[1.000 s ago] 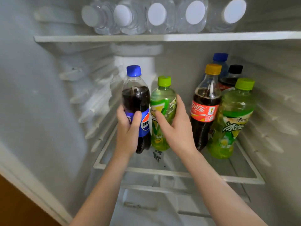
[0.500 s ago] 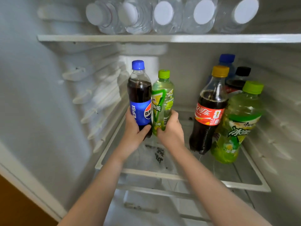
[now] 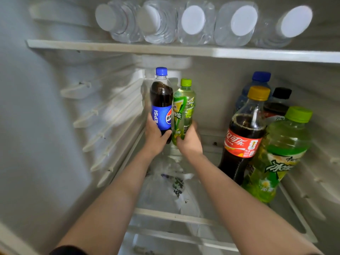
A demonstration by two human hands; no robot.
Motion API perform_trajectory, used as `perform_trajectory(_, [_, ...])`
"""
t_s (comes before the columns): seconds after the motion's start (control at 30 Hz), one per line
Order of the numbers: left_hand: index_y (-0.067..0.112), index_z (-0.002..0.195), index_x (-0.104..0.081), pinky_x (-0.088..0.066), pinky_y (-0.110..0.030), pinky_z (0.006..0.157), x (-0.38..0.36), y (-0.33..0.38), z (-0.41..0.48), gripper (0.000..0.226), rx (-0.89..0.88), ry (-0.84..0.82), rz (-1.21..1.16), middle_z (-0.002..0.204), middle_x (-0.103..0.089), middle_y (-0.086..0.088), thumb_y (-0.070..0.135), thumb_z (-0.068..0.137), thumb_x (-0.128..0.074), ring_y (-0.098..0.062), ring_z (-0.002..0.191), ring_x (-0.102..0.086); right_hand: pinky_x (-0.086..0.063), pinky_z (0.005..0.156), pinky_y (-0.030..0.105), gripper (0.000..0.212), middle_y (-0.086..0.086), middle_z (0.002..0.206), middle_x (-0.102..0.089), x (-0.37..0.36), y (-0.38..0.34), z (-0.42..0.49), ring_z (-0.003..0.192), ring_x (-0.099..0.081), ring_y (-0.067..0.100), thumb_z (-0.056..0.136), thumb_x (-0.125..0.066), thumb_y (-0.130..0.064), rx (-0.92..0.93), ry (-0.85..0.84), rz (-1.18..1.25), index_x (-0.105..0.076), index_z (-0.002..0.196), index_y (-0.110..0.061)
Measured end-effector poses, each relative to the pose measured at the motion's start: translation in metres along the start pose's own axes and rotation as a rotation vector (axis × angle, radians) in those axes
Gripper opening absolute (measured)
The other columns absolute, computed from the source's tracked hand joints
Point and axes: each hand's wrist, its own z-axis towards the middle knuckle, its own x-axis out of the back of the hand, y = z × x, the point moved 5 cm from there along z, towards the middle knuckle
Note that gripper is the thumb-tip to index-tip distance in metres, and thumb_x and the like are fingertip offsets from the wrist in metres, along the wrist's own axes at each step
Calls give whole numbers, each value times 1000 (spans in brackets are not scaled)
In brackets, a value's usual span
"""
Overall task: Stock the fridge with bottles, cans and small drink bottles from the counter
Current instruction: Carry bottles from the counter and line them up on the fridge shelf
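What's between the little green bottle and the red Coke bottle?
Nothing: in the head view, only bare glass shelf and the fridge's back wall show between the small green bottle and the Coke bottle.

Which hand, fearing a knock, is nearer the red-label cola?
Right. The right hand, gripping the green bottle, is left of the cola; the left hand, gripping Pepsi, farther left.

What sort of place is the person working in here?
Inside an open fridge, likely a household one: ribbed white side wall, water bottles lying on the upper shelf, and a Coca-Cola bottle standing on the glass shelf below.
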Motion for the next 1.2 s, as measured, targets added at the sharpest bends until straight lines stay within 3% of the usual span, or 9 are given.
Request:
perform_trajectory(0.23, [-3,134,-33,-40,-49,102,4,-3,-8,70,45,-41,-29,129,-49,-17,-9,73,-68,-30,119,-49,-49,87,42,62,9,116,-61,3,5,-5,105,-59,31,81,-65,-19,-5,-76,42,-32,134,-17])
perform_trajectory(0.33, [-2,135,-32,-39,-48,104,8,-3,-19,70,135,-54,16,133,-48,-18,-4,76,-69,-30,123,-48,-48,89,39,51,12,118,-60,2,14,-18,110,-57,31,81,-66,-17,-73,-65,62,-41,125,-11])
perform_trajectory(0.47, [-4,135,-34,-36,-46,106,18,15,-46,63,138,-13,58,133,-46,-21,1,81,-65,-32,126,-45,-42,93,33,57,11,129,-53,8,12,-47,119,-51,29,82,-61,-11,-14,0,78,-38,134,-10])
perform_trajectory(0.6, [7,124,-52,-32,-20,97,30,43,-87,41,30,-4,115,120,-51,-6,11,85,-64,-19,116,-47,-33,100,26,60,9,137,-46,24,12,-83,127,-43,22,84,-63,-13,60,-28,38,-37,138,-7])
perform_trajectory(0.67, [8,118,-57,-34,-19,96,38,52,-110,33,-39,-31,118,118,-52,-5,11,86,-65,-18,114,-50,-37,99,25,49,8,129,-55,37,11,-104,120,-51,20,84,-63,-11,106,-33,33,-48,131,-6])
perform_trajectory(0.77, [15,103,-63,-45,-33,93,53,67,-145,18,-116,-49,58,110,-58,4,13,86,-60,-14,109,-55,-47,89,18,28,-5,102,-67,61,9,-145,96,-63,9,84,-63,-5,177,-38,134,-61,111,-14])
perform_trajectory(0.83, [21,100,-62,-47,-31,89,61,79,-169,16,-173,-69,20,106,-60,11,17,86,-55,-9,106,-57,-48,83,12,25,-13,91,-67,82,13,-177,86,-65,2,85,-62,-3,216,0,171,-62,101,-22])
perform_trajectory(1.0, [34,105,-58,-41,-14,88,60,86,-236,21,-214,-338,16,109,-59,21,32,87,-49,1,104,-55,-50,77,19,18,-11,89,-68,130,41,-262,83,-64,6,85,-63,-7,171,264,-18,-65,94,-22])
perform_trajectory(1.2, [40,95,-57,-44,-11,76,37,64,-329,17,-63,-697,-99,100,-62,24,24,89,-58,3,90,-60,-46,76,23,21,-8,94,-64,133,104,-392,87,-61,11,86,-62,-14,-171,202,-296,-65,107,-16])
